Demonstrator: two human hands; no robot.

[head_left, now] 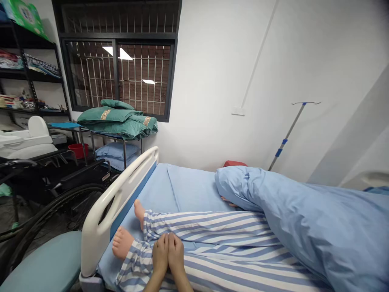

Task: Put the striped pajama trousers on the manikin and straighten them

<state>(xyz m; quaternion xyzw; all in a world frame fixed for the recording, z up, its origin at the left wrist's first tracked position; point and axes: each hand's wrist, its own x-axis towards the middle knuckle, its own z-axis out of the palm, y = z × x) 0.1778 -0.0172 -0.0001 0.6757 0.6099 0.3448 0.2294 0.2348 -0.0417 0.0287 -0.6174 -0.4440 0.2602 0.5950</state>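
My left hand (160,252) and my right hand (176,251) are curled into fists side by side, knuckles up, thumbs and forefingers touching along the middle. Nothing shows sticking out of either fist; the fingertips are hidden underneath. Both sit over the lower legs of blue-and-white striped trousers (209,223), worn by a figure lying on the bed. Whether my hands touch the cloth I cannot tell. Two bare feet (122,242), which look like a manikin's, point toward the footboard on the left. A bunched light-blue quilt (291,215) covers the figure's upper part on the right.
A cream footboard (117,194) closes the bed's left end, over a blue sheet (194,184). Beyond it stand a wheelchair (82,186), a teal stool seat (45,263) and a rack of folded green bedding (118,121). An IV pole (287,136) rises behind the bed.
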